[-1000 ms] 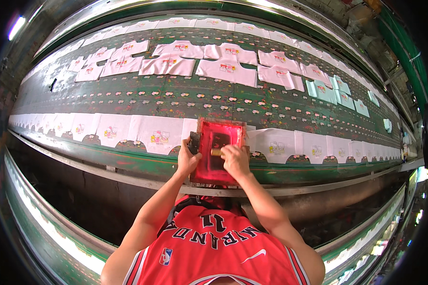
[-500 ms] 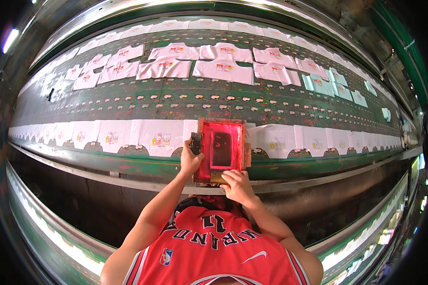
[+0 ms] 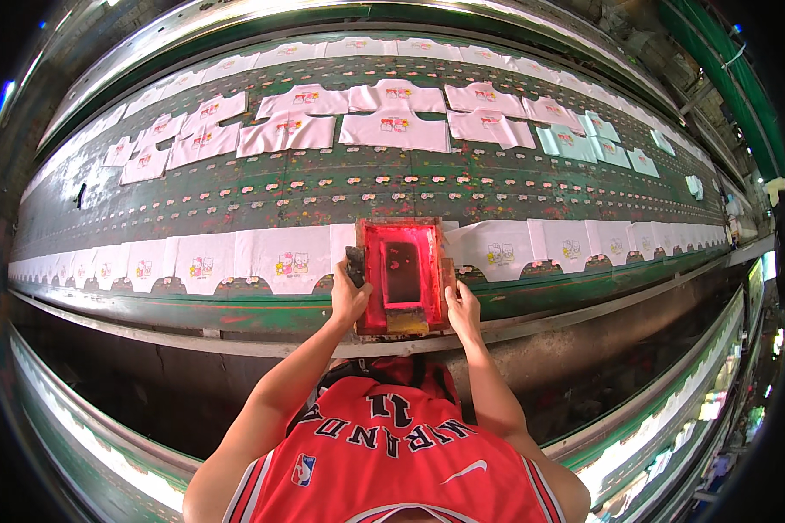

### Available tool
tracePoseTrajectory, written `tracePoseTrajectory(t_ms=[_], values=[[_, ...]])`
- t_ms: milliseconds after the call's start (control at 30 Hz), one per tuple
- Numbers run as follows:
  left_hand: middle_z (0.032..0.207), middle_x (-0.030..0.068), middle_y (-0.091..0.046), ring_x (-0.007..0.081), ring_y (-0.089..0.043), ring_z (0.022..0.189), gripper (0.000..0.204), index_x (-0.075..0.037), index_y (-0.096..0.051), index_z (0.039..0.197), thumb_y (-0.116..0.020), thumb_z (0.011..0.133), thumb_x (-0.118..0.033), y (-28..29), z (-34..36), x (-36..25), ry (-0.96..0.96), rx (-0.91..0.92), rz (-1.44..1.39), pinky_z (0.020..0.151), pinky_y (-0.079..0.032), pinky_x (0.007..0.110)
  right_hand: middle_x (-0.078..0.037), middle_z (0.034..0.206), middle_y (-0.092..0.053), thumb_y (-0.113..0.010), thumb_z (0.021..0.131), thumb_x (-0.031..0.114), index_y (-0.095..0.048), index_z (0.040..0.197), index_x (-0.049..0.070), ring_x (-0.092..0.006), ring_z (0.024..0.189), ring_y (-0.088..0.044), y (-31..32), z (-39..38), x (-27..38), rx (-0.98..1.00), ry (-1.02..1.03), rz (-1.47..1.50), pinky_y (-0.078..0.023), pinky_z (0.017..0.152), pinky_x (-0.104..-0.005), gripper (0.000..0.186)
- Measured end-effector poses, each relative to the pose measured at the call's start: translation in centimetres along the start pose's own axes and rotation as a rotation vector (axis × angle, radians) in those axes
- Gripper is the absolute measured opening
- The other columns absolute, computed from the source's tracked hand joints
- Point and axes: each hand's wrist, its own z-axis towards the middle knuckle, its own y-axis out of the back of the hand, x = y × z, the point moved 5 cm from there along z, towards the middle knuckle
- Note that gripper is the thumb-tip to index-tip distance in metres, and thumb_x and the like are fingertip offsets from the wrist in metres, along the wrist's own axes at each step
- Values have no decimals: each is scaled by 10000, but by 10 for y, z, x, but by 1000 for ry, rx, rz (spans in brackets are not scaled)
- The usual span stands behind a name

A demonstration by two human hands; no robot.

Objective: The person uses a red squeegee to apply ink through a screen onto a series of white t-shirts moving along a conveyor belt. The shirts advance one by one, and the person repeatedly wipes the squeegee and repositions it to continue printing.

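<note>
A screen-printing frame (image 3: pixel 401 224) smeared with red ink lies over the near row of white fabric pieces. Its dark window (image 3: pixel 402 272) sits in the middle. My left hand (image 3: pixel 350 298) is closed round the dark block on the frame's left side. At the opposite side, my right hand (image 3: pixel 463 309) grips the wooden piece on the frame's right edge. A yellowish squeegee (image 3: pixel 406 324) rests inside the frame at its near end, with neither hand on it. Fabric beneath the frame is hidden; a printed white piece (image 3: pixel 296 257) shows to the left, another (image 3: pixel 501 254) to the right.
Pink printed pieces (image 3: pixel 395 129) lie in rows across the long green table (image 3: pixel 305 205), with pale mint ones (image 3: pixel 567 142) toward the far right. A metal rail (image 3: pixel 235 346) runs along the near edge. More white pieces line the far side.
My right hand has left the squeegee at the frame's near end and now holds the frame's right side. My left hand keeps its hold. The view has shifted slightly.
</note>
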Motion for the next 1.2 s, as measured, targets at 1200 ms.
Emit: tracePoseTrajectory(t_ms=[1200], values=[[1196, 263, -632, 391, -651, 1073, 840, 6, -349, 1524, -715, 775, -95, -259, -44, -129, 30, -42, 11, 965, -512, 459, -248, 1177, -751, -708, 991, 254, -614, 1357, -106, -258, 1030, -756, 248, 100, -147, 102, -1, 64, -578, 886, -348, 522]])
